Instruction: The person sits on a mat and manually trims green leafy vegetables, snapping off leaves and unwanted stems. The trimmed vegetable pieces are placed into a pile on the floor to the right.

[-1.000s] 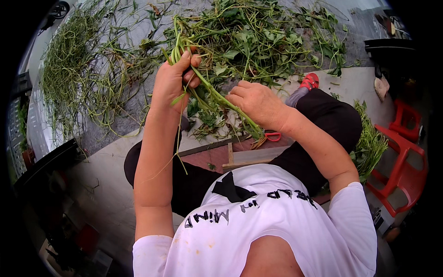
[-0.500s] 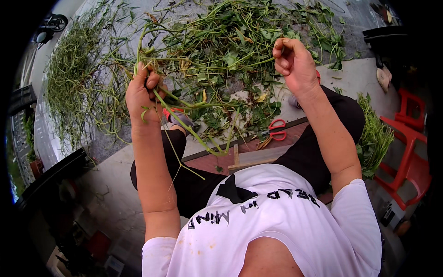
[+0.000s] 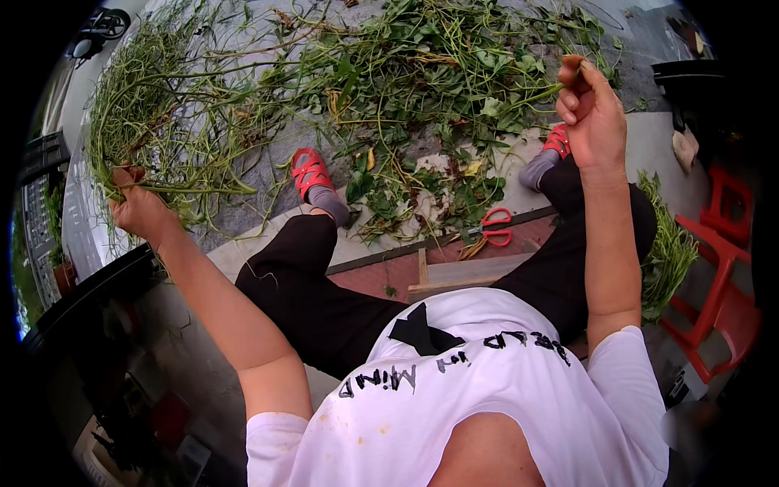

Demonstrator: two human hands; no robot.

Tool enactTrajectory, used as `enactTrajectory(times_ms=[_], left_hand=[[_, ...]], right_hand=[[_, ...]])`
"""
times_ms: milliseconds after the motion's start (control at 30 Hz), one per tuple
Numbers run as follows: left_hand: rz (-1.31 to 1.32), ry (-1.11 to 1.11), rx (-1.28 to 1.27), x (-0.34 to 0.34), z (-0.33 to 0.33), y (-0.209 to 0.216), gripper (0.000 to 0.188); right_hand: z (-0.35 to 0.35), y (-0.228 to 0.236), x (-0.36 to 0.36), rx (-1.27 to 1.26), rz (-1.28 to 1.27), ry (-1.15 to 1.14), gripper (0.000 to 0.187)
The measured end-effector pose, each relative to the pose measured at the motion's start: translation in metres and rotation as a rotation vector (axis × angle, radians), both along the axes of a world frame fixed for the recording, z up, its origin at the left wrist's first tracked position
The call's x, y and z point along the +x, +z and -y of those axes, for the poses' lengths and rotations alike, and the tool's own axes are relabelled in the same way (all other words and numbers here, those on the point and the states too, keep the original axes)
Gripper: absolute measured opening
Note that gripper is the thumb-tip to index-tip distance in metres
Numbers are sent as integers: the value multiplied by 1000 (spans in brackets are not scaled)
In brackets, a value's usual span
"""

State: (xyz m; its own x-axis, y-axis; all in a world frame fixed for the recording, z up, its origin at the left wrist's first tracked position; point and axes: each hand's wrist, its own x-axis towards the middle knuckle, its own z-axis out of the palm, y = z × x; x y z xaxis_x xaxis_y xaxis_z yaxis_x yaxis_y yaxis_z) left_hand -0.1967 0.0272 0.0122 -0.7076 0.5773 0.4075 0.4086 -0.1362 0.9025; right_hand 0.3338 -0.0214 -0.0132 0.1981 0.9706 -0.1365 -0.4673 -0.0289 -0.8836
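Far out to the left, my left hand [image 3: 148, 213] is closed on some long green vine stems [image 3: 207, 189] beside a heap of thin stems [image 3: 122, 105]. My right hand [image 3: 599, 130] is raised at the right, with thumb and fingers pinched on the end of a green vine [image 3: 535, 99]. That vine runs leftward into the leafy pile [image 3: 406, 81] spread on the grey sheet; where its other end lies I cannot tell. Just what sits between the right fingertips is partly hidden.
Red-handled scissors [image 3: 497, 227] lie between my knees, by a wooden board [image 3: 466, 269]. Red sandals [image 3: 310, 173] are on my feet. To the right are a bundle of green stems [image 3: 667, 264] and a red plastic chair [image 3: 714, 276]. A parked two-wheeler [image 3: 101, 28] stands far left.
My left hand has swung out to the left with the stems, from in front of me to beside the stem heap. My right hand has moved right and slightly outward, still pinched.
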Motion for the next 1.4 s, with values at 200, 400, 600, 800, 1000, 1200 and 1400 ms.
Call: enactTrajectory(times_ms=[200,400,600,800,1000,1200,1400], left_hand=[[-556,237,-439,-59,3,-11,30],[-801,502,-496,-66,31,7,18],[403,-584,-282,116,20,12,25],[705,-1083,-648,230,43,-35,35],[845,-1010,-472,231,40,-38,37],[1260,-731,-553,197,33,-30,29],[1180,-600,-574,175,18,-24,16]], right_hand=[[-3,8,-23,29,85,78,23],[4,12,-44,66,387,85,21],[17,5,-66,131,849,335,14],[11,29,-107,27,448,465,16],[-41,30,-151,84,366,422,14],[-89,-42,-201,229,402,443,14],[-181,-230,-212,-213,1007,676,44]])
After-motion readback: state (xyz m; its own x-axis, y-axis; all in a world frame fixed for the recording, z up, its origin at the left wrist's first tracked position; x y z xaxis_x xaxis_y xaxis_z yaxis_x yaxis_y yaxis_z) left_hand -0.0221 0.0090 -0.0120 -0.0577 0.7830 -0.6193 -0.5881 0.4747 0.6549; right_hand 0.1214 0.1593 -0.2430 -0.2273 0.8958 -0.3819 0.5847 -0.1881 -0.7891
